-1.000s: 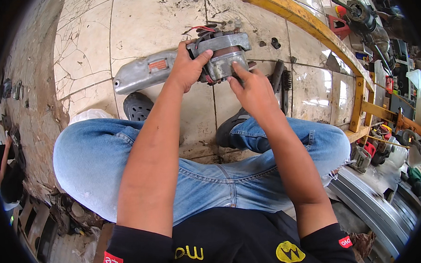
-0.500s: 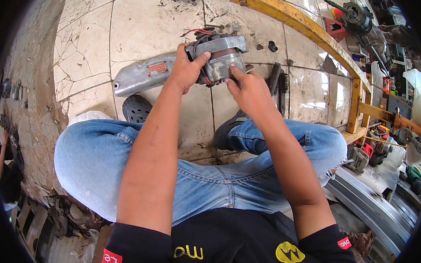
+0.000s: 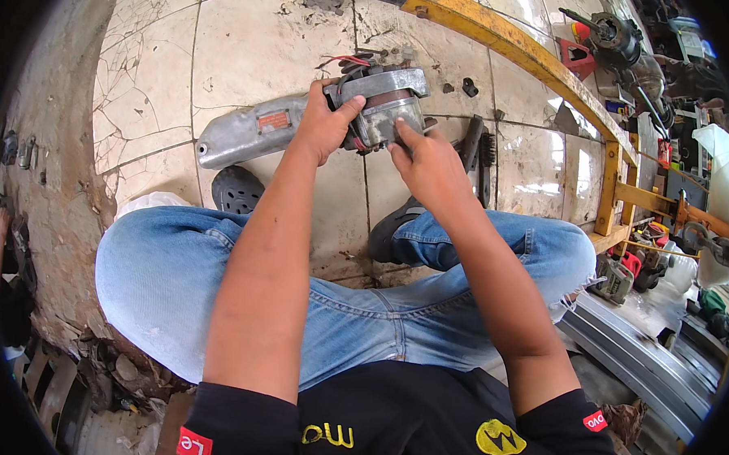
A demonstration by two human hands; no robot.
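A grimy grey metal alternator point(image 3: 387, 119) with a brownish band round its middle is held up over the tiles in front of me. My left hand point(image 3: 326, 125) grips its left side, the thumb pressed on the casing. The index finger of my right hand point(image 3: 428, 153) points onto the lower front of the casing and appears to touch it. The right thumb stands apart from that finger; the other fingers are partly hidden. Thin red wires point(image 3: 349, 60) stick out at the alternator's far left.
Behind my left hand lies a long grey metal cover point(image 3: 242, 135) with an orange label. A wire brush point(image 3: 487, 161) lies on the right. A yellow steel frame point(image 3: 519, 46) crosses the far right. Beyond it are tools and parts. Another person's arm point(image 3: 1, 243) shows at far left.
My right index finger and thumb have shifted slightly left on the alternator's lower casing, with the thumb now off its lower edge. My left hand keeps its grip.
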